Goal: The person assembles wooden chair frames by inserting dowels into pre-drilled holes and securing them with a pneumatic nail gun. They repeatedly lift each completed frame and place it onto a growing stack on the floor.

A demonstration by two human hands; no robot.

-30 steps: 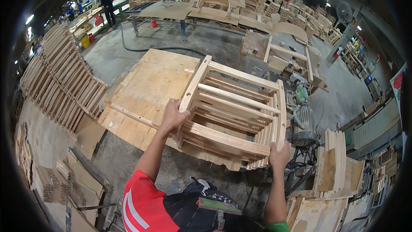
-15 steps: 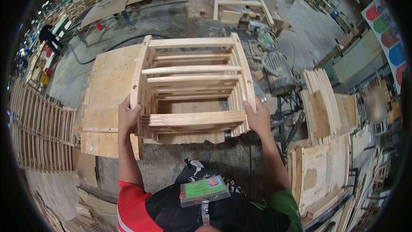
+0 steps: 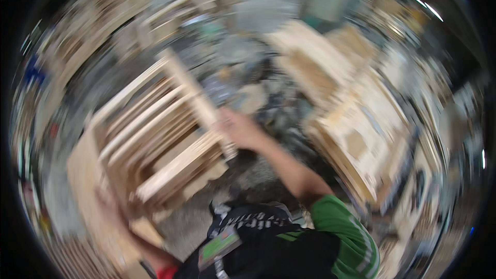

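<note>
A stack of pale wooden frames (image 3: 183,137), with side posts and several crosswise slats, lies tilted in view left of my body. Beside the lower part of its right post is my right hand (image 3: 232,126), seeming to touch the wood. My left hand (image 3: 108,201) is by the stack's lower left corner, over a plywood sheet (image 3: 82,168). Motion blur smears the fingers of both hands, so I cannot make out whether either one grips the frames.
To the right stand a stack of pale boards (image 3: 305,46) and a pile of wooden panels (image 3: 356,139). Blurred dark machinery (image 3: 279,93) fills the space between these and the frames. More wooden parts (image 3: 165,20) lie at the far left.
My view has swung to the right, so the frames now sit further left and slanted. Both hands, clearly gripping the side posts before, are now blurred beside them.
</note>
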